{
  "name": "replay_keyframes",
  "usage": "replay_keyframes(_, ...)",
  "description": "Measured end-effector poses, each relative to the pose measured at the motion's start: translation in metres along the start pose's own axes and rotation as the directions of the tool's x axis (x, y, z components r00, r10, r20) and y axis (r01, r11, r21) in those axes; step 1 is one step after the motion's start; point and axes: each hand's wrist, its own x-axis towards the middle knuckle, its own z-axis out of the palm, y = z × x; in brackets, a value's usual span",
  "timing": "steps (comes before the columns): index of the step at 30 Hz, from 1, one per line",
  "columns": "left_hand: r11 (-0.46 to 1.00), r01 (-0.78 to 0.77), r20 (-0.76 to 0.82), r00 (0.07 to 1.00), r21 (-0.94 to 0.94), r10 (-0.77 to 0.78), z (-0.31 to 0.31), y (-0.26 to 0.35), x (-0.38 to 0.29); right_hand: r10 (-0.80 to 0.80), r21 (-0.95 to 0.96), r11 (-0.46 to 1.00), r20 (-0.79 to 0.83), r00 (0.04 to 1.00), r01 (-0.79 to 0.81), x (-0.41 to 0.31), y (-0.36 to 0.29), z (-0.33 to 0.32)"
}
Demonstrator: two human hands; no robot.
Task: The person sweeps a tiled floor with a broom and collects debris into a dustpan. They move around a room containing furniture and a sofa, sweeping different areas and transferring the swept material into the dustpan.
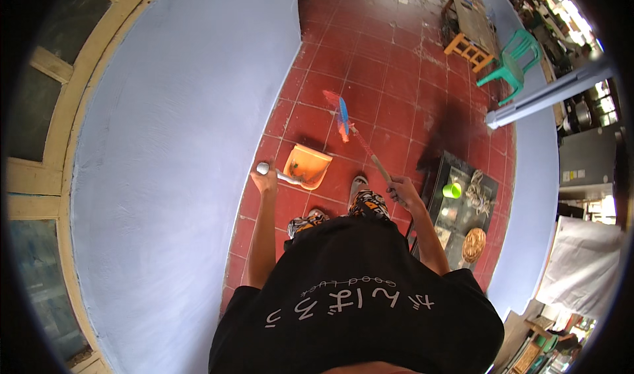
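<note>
My left hand (266,179) grips the pale handle (289,178) of an orange plastic dustpan (309,163), near the foot of the wall. Some dark debris and a small green bit lie inside the pan. In my right hand (402,192) is the wooden stick of a broom (375,160), wrapped partly in red. Its blue and red-orange head (343,116) is beyond the dustpan, apart from it, over the red floor tiles (361,74). Whether the bristles touch the floor I cannot tell.
A pale blue wall (173,126) runs along my left. To my right stands a low dark glass-topped table (448,215) with a green cup (451,190), cord (476,195) and a woven round item (474,245). Farther off are a green plastic chair (512,66), a wooden table (473,22) and a post (545,94).
</note>
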Motion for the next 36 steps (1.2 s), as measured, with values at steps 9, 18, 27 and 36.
replay_keyframes(9, 0.991, 0.133, -0.101, 0.986, 0.020, -0.131, 0.022, 0.019, 0.087, -0.163, -0.174, 0.973, -0.044, 0.986, 0.153, 0.115, -0.099, 0.016)
replay_keyframes(18, 1.000, 0.026, -0.148, 0.989, 0.007, -0.025, 0.109, -0.028, 0.213, -0.219, -0.397, 0.900, -0.050, 0.975, 0.181, 0.311, -0.237, 0.052)
replay_keyframes(27, 0.994, 0.103, 0.070, 0.992, 0.044, -0.106, 0.185, -0.014, 0.268, -0.052, -0.635, 0.773, -0.031, 0.998, 0.020, 0.544, -0.213, 0.067)
replay_keyframes(36, 0.999, 0.032, 0.022, 0.999, 0.015, -0.032, 0.142, -0.050, 0.289, -0.011, -0.763, 0.611, 0.255, 0.967, 0.208, 0.425, -0.179, 0.175)
